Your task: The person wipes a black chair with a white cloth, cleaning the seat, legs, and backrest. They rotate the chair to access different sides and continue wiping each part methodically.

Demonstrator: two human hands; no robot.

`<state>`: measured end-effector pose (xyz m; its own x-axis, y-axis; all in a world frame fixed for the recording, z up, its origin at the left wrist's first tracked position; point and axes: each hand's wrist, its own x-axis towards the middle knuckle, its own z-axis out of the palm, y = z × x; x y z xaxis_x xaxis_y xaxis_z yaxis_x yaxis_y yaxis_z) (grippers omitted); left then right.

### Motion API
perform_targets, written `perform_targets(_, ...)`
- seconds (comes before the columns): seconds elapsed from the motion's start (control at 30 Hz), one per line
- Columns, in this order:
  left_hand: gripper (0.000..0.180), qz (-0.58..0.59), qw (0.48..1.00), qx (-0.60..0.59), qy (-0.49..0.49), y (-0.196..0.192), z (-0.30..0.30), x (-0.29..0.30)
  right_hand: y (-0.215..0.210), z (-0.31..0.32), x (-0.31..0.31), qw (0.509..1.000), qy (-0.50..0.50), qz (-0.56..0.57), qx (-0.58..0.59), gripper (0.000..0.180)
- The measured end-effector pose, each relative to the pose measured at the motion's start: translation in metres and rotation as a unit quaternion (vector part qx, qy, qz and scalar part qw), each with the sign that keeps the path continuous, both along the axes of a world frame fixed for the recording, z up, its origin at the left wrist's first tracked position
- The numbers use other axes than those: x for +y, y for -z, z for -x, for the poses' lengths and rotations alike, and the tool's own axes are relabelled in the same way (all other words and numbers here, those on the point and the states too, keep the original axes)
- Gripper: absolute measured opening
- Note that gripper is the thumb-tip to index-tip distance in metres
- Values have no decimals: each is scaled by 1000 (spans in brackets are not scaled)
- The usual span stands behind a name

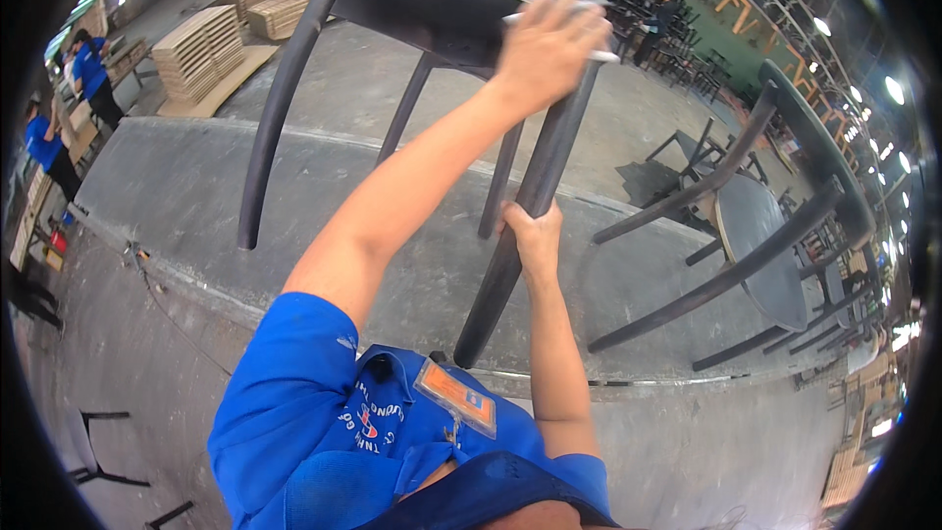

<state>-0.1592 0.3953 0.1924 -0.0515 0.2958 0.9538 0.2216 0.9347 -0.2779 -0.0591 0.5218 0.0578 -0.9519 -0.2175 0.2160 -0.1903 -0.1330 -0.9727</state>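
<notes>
A dark grey wooden chair [422,12] stands in front of me, its curved panel at the top and its legs reaching down over the grey work surface [392,265]. My left hand [549,51] presses a thin white sheet or cloth [602,56] against the top right corner, where the panel meets a leg. Only the edges of that white piece show under the palm and fingers. Lower down, my right hand [533,233] is wrapped around the same thick chair leg [496,299].
To the right, another dark chair [760,245] lies tipped, with more chairs beyond it. Stacks of wooden boards [196,54] stand at the far left, near two people in blue shirts [90,69]. A cable [162,299] hangs at the surface's left front edge.
</notes>
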Motion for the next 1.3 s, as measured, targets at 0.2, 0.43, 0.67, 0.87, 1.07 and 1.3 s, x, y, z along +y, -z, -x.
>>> perform_targets(0.2,42,-502,764,-290,285,106,-104,4,32,-26,-1,998,-18,45,40,27)
perform_targets(0.43,60,-519,715,-395,251,105,-195,18,53,-99,-28,989,-85,33,115,55)
perform_targets(0.67,62,-500,813,-298,9,120,-281,1,67,-72,-22,799,-565,-170,118,56)
perform_targets(0.87,57,-580,785,-220,-14,156,-342,-44,114,98,-48,968,23,-125,216,63)
perform_targets(1.07,60,-580,796,-172,29,165,-374,-123,135,141,-105,977,-210,0,-20,28)
perform_targets(1.3,74,-598,779,-171,73,127,-369,-188,81,84,-75,990,-116,-77,-25,14)
